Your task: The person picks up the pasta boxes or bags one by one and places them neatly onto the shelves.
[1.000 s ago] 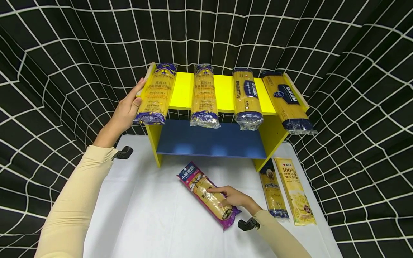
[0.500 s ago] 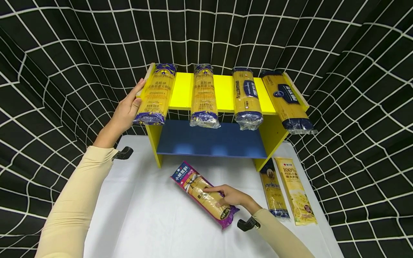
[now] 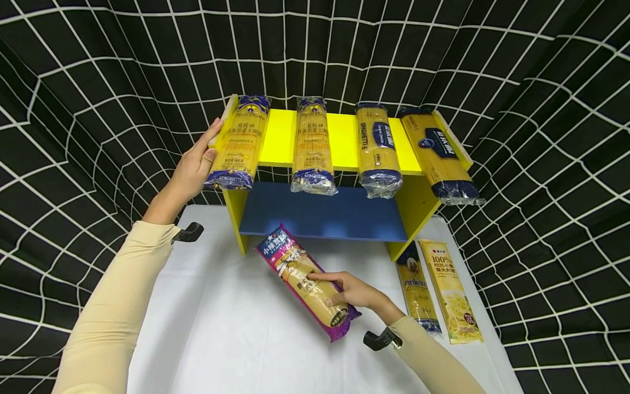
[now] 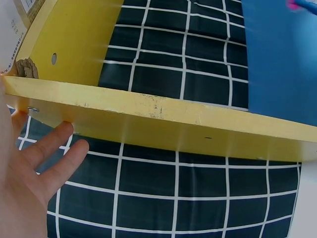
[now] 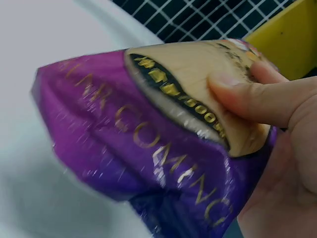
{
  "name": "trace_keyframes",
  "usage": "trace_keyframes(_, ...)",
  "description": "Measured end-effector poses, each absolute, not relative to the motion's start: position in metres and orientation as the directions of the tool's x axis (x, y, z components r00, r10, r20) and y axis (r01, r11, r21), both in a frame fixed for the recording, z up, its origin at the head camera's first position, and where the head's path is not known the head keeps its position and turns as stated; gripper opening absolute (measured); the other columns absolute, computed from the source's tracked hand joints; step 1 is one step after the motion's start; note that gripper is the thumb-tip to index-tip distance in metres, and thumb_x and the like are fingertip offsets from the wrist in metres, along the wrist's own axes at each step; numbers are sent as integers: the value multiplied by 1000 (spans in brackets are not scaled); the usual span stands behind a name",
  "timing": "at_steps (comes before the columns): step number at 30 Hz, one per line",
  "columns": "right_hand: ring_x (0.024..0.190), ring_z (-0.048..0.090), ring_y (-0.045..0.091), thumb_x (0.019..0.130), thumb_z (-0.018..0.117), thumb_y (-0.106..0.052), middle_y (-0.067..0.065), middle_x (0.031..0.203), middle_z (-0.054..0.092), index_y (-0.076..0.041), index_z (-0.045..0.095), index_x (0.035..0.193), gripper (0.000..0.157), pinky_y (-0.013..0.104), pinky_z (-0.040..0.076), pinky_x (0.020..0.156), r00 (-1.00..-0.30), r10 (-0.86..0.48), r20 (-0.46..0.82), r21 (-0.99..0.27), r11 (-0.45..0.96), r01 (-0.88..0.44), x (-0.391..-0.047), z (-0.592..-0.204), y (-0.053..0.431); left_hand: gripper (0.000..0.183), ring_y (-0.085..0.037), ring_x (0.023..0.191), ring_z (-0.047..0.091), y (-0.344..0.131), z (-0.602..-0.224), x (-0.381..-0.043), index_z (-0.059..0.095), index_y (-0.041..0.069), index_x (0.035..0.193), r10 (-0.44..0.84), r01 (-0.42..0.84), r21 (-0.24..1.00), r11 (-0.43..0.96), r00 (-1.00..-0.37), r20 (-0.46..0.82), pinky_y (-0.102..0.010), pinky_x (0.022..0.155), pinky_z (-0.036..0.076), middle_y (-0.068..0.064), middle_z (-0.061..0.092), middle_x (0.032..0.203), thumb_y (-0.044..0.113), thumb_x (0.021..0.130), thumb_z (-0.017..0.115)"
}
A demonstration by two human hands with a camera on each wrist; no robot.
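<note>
My right hand (image 3: 356,290) grips a purple-ended bag of pasta (image 3: 300,268) near its lower end, thumb on top. The bag slants up to the left, and its far tip overlaps the front edge of the blue lower shelf (image 3: 320,210). In the right wrist view the thumb presses the clear window of the bag (image 5: 124,129). My left hand (image 3: 194,167) rests at the left end of the yellow rack (image 3: 278,142), beside a spaghetti pack (image 3: 238,142). The left wrist view has its fingers straight and spread against the yellow side panel (image 4: 148,124).
Three more spaghetti packs, among them a middle one (image 3: 313,148), lie along the yellow top, their ends overhanging its front. On the white table at right lie a blue-ended pasta pack (image 3: 418,295) and a light yellow pack (image 3: 450,295). Black gridded curtain (image 3: 320,49) surrounds the table.
My right hand has raised the pasta bag off the table, its far end swinging left and up toward the blue shelf. The left hand has stayed in place.
</note>
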State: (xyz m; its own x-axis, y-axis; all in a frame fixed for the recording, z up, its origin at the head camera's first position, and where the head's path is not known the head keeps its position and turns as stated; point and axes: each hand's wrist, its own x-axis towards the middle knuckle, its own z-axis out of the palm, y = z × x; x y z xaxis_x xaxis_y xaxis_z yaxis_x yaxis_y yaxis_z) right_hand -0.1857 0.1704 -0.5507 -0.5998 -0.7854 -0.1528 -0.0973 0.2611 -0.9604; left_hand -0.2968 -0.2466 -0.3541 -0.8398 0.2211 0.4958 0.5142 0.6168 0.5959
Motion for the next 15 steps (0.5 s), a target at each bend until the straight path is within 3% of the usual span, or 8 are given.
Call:
trace_keyframes(2,89,65,13,89,69,-4,20,147,50,-18,43,151,69,28,58,75,-629,-764,-145,-968,242,-72,-186,-546,168,55,-40,140,44,-247,-354,-297,19,35,158,224,514,596,616,-840,494,-59,107,40,12,15,167,42,105,32)
trace_keyframes(6,90,66,14,91,67,-6,21,149,46,-20,39,153,70,30,58,77,-690,-715,-112,-982,187,-33,-186,-540,162,55,-39,142,42,-247,-355,-298,20,35,158,223,516,595,616,-839,496,-59,109,39,12,15,167,42,105,33)
trace_keyframes(12,116,59,12,90,68,-4,14,160,34,-19,38,154,72,27,56,90,-779,-623,-72,-995,103,9,-190,-539,149,56,-37,146,36,-247,-355,-298,20,35,158,223,518,598,612,-838,498,-60,113,35,13,15,167,44,104,32)
trace_keyframes(15,121,56,12,90,68,-4,8,162,31,-20,38,153,72,25,54,92,-817,-573,-68,-997,74,31,-194,-541,141,55,-38,146,36,-247,-356,-298,20,36,158,221,517,598,613,-839,498,-60,112,36,13,16,167,44,104,32)
